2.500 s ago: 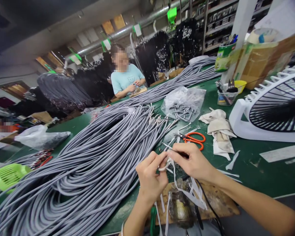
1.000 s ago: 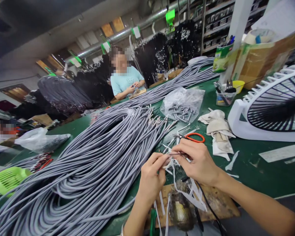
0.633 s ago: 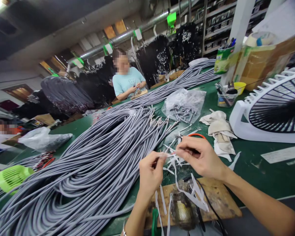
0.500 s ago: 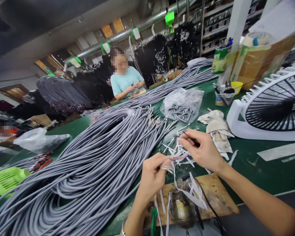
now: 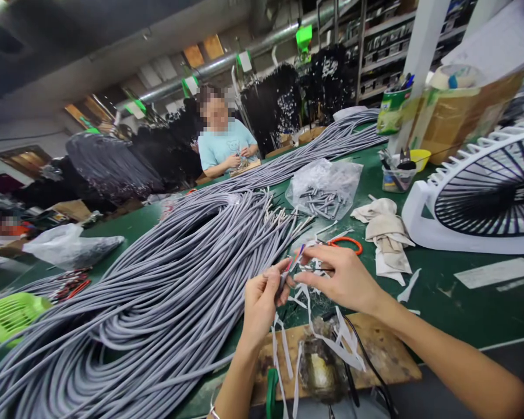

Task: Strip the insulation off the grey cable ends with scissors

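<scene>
Though partly hidden, wires (image 5: 290,265) are clamped in the left hand (image 5: 261,298); right of its fingers, the right hand (image 5: 350,277) curls, grip unclear.

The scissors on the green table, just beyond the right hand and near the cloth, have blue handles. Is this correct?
Not quite. The scissors are orange-handled, not blue-handled, as the head view shows. They do lie on the green table, just beyond the right hand and near the cloth.
</scene>
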Demonstrator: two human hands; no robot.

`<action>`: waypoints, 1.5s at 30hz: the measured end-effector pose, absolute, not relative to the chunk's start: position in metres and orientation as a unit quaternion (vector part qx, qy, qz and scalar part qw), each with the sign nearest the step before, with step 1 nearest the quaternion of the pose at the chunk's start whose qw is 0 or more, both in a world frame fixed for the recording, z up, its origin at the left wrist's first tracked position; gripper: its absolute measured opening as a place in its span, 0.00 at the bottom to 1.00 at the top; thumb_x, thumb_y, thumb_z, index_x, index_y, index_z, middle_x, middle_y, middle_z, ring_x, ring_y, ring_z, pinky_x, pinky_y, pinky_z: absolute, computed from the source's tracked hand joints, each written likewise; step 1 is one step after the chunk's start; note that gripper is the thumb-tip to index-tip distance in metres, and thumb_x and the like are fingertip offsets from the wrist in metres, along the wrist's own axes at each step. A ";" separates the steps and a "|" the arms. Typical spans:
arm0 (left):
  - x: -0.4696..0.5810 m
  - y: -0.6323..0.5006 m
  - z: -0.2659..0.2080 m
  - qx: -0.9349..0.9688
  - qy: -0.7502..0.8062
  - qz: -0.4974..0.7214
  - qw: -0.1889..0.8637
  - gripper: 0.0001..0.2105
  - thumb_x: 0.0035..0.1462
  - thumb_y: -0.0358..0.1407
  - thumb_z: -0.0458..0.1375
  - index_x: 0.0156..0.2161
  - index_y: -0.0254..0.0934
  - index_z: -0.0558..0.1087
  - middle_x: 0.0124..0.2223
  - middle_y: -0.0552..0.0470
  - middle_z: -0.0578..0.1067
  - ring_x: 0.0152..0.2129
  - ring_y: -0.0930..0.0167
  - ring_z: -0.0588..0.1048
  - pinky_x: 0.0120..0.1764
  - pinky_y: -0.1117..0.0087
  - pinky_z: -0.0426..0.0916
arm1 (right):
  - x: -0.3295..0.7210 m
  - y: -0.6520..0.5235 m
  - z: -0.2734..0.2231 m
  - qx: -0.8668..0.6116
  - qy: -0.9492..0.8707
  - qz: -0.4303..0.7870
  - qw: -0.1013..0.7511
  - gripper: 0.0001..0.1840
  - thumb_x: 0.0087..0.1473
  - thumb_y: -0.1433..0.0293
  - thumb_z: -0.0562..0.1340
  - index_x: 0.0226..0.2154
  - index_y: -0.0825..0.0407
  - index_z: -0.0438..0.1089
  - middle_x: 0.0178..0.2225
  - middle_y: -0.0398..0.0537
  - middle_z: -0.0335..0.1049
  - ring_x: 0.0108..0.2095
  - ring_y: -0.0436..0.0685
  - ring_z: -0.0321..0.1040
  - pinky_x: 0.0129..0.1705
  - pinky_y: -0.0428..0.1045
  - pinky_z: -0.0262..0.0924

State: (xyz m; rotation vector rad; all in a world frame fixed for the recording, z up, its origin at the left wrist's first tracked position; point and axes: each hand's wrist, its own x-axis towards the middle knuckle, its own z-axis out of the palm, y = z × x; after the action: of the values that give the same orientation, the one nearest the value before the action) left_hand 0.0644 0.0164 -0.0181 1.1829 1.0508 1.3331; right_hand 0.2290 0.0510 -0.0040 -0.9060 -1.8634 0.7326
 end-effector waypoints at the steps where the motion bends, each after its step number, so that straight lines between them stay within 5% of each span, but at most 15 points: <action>1: 0.066 0.016 -0.020 0.504 0.444 0.542 0.506 0.18 0.56 0.42 0.52 0.44 0.31 0.73 0.19 0.56 0.64 0.13 0.82 0.56 0.17 0.78 0.47 | 0.226 0.050 -0.005 -0.361 -0.751 0.324 0.447 0.16 0.46 0.61 0.63 0.36 0.53 0.70 0.28 0.45 0.70 0.27 0.49 0.64 0.26 0.44 0.56; 6: 0.072 0.017 -0.023 0.500 0.449 0.514 0.533 0.20 0.57 0.44 0.50 0.44 0.28 0.72 0.23 0.51 0.70 0.11 0.82 0.58 0.15 0.78 0.47 | 0.225 0.052 -0.006 -0.329 -0.667 0.498 0.447 0.19 0.49 0.63 0.60 0.43 0.54 0.66 0.27 0.44 0.70 0.25 0.48 0.66 0.26 0.43 0.59; 10: 0.073 0.018 -0.021 0.460 0.444 0.512 0.573 0.22 0.56 0.46 0.49 0.45 0.28 0.71 0.22 0.50 0.71 0.09 0.82 0.59 0.14 0.79 0.46 | 0.228 0.057 -0.006 -0.319 -0.660 0.495 0.466 0.11 0.47 0.64 0.61 0.29 0.56 0.69 0.26 0.45 0.69 0.27 0.50 0.65 0.28 0.44 0.60; 16: 0.069 0.023 -0.020 0.462 0.498 0.524 0.514 0.23 0.57 0.46 0.47 0.41 0.26 0.72 0.19 0.53 0.67 0.11 0.81 0.57 0.16 0.77 0.47 | 0.225 0.054 -0.011 -0.383 -0.706 0.351 0.481 0.15 0.48 0.63 0.61 0.18 0.56 0.67 0.16 0.41 0.63 0.17 0.46 0.56 0.21 0.43 0.50; 21: 0.070 0.018 -0.017 0.630 0.555 0.450 0.305 0.16 0.58 0.39 0.48 0.28 0.31 0.74 0.23 0.52 0.67 0.22 0.75 0.65 0.27 0.74 0.58 | 0.227 0.046 -0.006 -0.311 -0.758 0.174 0.546 0.08 0.50 0.72 0.59 0.21 0.55 0.68 0.19 0.42 0.64 0.20 0.46 0.57 0.25 0.43 0.51; 26: 0.074 0.006 -0.013 0.781 0.491 0.339 0.183 0.11 0.57 0.30 0.47 0.39 0.33 0.72 0.32 0.48 0.70 0.30 0.71 0.69 0.35 0.72 0.61 | 0.234 0.054 -0.004 -0.408 -0.727 0.143 0.533 0.14 0.49 0.72 0.59 0.15 0.54 0.62 0.15 0.38 0.54 0.18 0.45 0.50 0.23 0.43 0.46; 29: 0.074 0.004 -0.015 0.821 0.459 0.295 0.170 0.12 0.56 0.27 0.46 0.40 0.33 0.71 0.32 0.47 0.69 0.30 0.70 0.67 0.34 0.72 0.61 | 0.232 0.059 -0.010 -0.437 -0.726 0.138 0.513 0.16 0.47 0.71 0.61 0.13 0.54 0.58 0.15 0.37 0.52 0.18 0.45 0.49 0.22 0.43 0.45; 33: 0.077 0.007 -0.019 0.823 0.460 0.255 0.214 0.10 0.56 0.27 0.45 0.31 0.35 0.68 0.25 0.52 0.66 0.23 0.73 0.64 0.28 0.73 0.56 | 0.229 0.056 -0.014 -0.386 -0.754 0.071 0.526 0.12 0.50 0.72 0.57 0.18 0.54 0.66 0.17 0.41 0.61 0.19 0.46 0.55 0.23 0.43 0.47; 39: 0.075 0.020 -0.026 0.644 0.520 0.402 0.390 0.18 0.60 0.42 0.40 0.22 0.36 0.58 0.18 0.59 0.52 0.15 0.77 0.51 0.20 0.74 0.47 | 0.234 0.048 -0.002 -0.304 -0.770 -0.006 0.561 0.12 0.51 0.74 0.55 0.21 0.53 0.70 0.15 0.42 0.62 0.16 0.46 0.52 0.21 0.43 0.47; 45: 0.083 0.015 -0.028 0.780 0.518 0.302 0.180 0.11 0.57 0.30 0.44 0.26 0.36 0.63 0.22 0.55 0.64 0.19 0.73 0.63 0.25 0.73 0.51 | 0.239 0.050 -0.003 -0.324 -0.775 0.031 0.541 0.14 0.50 0.74 0.54 0.19 0.53 0.69 0.16 0.43 0.62 0.18 0.46 0.54 0.22 0.44 0.48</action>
State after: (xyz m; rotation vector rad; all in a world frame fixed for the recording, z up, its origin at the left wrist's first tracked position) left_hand 0.0830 0.0149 -0.0279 2.2030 1.4642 0.8547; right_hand 0.2389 0.0497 -0.0034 -0.7699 -1.8416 0.0739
